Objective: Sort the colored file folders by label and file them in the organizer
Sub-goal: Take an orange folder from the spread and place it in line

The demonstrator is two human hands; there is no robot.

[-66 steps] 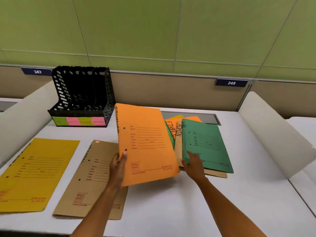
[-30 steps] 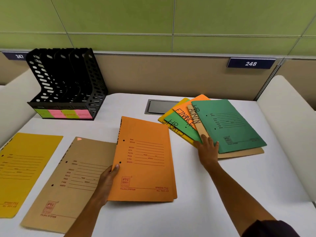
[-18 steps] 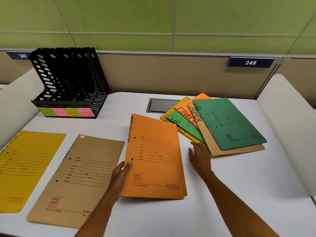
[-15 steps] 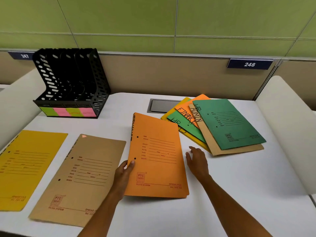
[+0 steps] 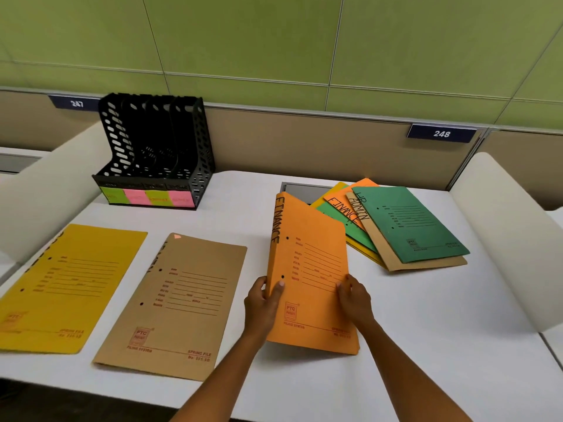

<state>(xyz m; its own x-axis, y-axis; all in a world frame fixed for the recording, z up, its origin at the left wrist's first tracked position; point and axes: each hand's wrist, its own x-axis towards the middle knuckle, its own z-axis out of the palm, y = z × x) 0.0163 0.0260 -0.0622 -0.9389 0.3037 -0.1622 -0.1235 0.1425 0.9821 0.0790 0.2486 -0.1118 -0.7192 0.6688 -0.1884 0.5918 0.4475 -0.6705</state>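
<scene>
Hands grip a flat orange card folder point(image 5: 310, 269) marked FINANCE: left hand point(image 5: 262, 303) pinching its spine edge, right hand point(image 5: 353, 300) its opposite edge, raised off the white bench point(image 5: 426, 330).

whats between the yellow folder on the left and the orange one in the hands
One brown folder lies flat between the yellow folder and the orange folder, seen in the head view.

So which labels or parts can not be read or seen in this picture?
Head view only:
- Sticky notes on the organizer: writing too faint.
- Yellow folder: left part cut by the frame edge; spine label blurred.
- Lower folders in the fanned pile: labels covered by upper folders.
</scene>
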